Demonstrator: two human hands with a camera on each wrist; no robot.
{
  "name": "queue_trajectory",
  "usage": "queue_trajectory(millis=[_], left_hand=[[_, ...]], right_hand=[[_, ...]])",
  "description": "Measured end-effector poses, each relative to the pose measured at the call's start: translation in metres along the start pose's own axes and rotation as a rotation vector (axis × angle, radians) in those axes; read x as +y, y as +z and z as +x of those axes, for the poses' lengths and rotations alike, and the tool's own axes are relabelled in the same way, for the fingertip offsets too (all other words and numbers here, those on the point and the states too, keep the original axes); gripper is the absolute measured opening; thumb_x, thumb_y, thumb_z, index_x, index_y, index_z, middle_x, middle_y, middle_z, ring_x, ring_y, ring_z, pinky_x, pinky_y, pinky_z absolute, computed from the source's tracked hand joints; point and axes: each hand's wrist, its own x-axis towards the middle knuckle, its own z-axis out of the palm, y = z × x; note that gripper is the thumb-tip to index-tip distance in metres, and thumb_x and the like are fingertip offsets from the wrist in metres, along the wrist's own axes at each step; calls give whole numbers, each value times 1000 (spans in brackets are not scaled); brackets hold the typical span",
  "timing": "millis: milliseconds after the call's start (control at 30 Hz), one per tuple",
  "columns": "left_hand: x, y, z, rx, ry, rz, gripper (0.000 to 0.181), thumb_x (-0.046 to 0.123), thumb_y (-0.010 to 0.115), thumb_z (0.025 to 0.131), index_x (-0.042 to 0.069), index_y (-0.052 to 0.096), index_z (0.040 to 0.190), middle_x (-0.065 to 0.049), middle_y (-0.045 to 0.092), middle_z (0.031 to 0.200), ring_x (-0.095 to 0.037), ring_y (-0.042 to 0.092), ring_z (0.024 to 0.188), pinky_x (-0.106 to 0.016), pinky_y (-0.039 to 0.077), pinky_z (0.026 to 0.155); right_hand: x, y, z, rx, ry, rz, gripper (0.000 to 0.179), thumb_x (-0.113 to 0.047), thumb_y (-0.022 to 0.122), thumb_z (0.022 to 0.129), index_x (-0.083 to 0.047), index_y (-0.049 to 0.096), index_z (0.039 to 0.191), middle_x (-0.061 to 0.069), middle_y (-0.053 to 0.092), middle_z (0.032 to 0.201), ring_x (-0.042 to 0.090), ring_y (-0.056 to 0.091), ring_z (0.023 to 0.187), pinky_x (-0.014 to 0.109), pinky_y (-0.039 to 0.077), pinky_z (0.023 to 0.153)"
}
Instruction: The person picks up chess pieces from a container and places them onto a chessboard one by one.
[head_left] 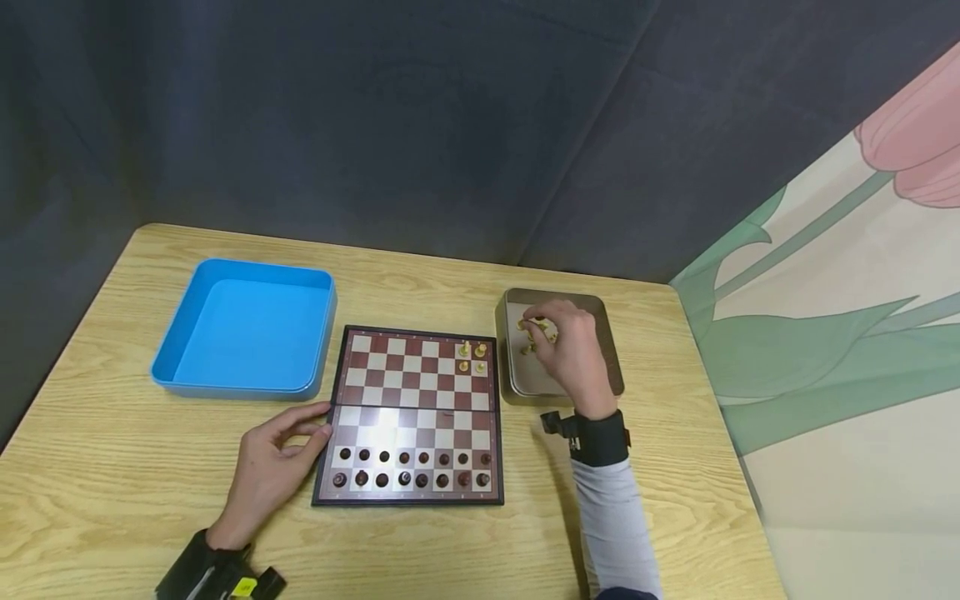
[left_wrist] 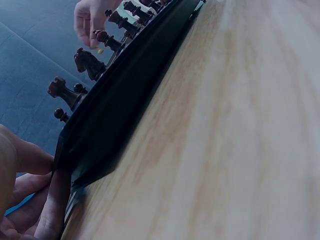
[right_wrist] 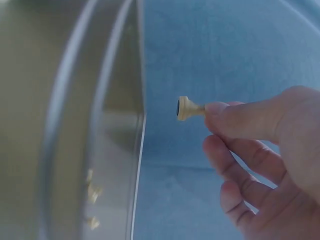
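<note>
My right hand (head_left: 566,350) is over the metal tin (head_left: 615,371). Its thumb and fingertips pinch a pale yellow chess piece (right_wrist: 186,108) by the top, base outward; the fingers hide its head. Several more yellow pieces (right_wrist: 93,193) lie inside the tin. Beside the folding chessboard (head_left: 405,422), my left hand (head_left: 277,454) touches the left edge near the hinge with thumb and fingertips, fingers loosely bent. Dark chess pieces (head_left: 404,478) stand in two rows along the board's near side. Several yellow pieces (head_left: 480,351) stand at its far right corner.
A blue tray (head_left: 251,333) sits on the wooden table (head_left: 420,550) to the left of the board. Dark curtain (head_left: 390,125) hangs behind the table's far edge, and a wall with a flower picture (head_left: 840,350) stands to the right.
</note>
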Motion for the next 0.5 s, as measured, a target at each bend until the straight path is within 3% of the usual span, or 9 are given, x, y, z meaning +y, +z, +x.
queue_trajectory(millis=[267, 500], left_hand=[[0, 0, 0, -1, -13, 6, 35, 9, 77, 91, 0, 74, 124, -21, 76, 109, 3, 70, 85, -20, 63, 66], [-1, 0, 0, -6, -7, -7, 35, 9, 77, 91, -1, 74, 124, -21, 75, 111, 3, 70, 85, -21, 63, 67]], right_hand=[[-19, 8, 11, -3, -78, -2, 9, -4, 75, 91, -4, 79, 98, 9, 78, 97, 26, 72, 94, 42, 59, 85], [-31, 18, 15, -24, -84, 24, 7, -7, 74, 93, -5, 79, 98, 7, 77, 97, 25, 70, 96, 44, 57, 90]])
